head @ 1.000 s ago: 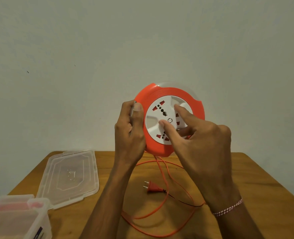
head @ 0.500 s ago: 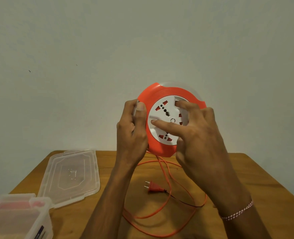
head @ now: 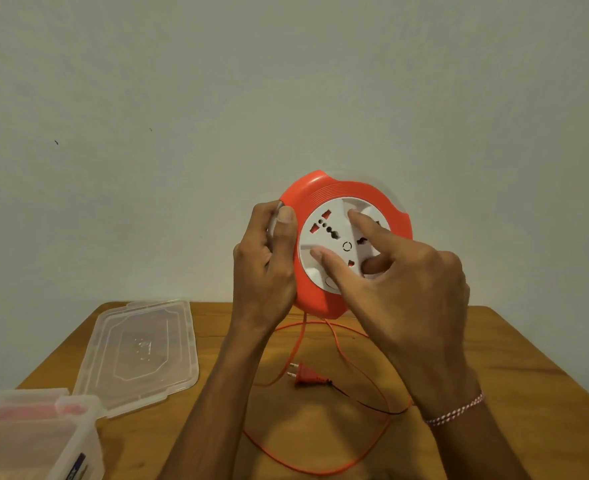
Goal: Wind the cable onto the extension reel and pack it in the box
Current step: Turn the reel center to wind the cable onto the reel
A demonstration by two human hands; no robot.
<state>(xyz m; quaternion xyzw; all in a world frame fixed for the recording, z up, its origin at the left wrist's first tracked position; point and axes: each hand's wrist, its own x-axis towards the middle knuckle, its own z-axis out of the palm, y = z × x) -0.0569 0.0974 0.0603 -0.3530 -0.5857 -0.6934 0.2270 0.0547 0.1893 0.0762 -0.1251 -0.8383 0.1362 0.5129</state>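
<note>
Head | wooden table (head: 494, 358), pale wall (head: 147, 98) | left hand (head: 265, 268) fingers grip reel (head: 338, 192) | right hand (head: 407, 289) fingers spread

Both forearms are seen bare, without sleeves. A thin twisted red-and-white thread band (head: 455, 411) is worn on the right wrist.
</note>
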